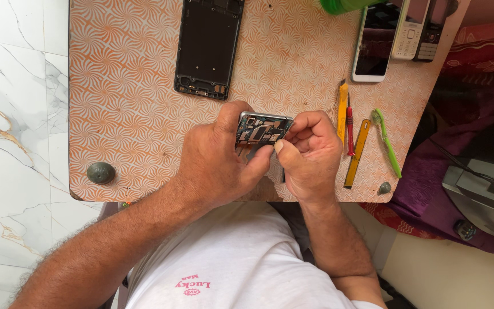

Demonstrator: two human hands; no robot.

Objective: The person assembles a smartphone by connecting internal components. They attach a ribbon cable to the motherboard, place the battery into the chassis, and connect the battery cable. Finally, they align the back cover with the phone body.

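Fingers of the left hand (215,157) wrap the opened phone (261,129), held above the table's (127,86) 6 o'clock edge; the right hand (310,151) pinches narrowly at its 3 o'clock side. A slip there could scratch the exposed board or drop the phone toward the lap.

Both forearms rise from the near edge of the counter and meet over its middle, bare to the elbow. The left hand (215,157) is curled with its back to the camera, thumb up and fingers wrapped under. The right hand (310,151) is bunched close beside it, fingers folded inward, thumb pressed toward the left hand's fingertips; the wrists angle toward each other.
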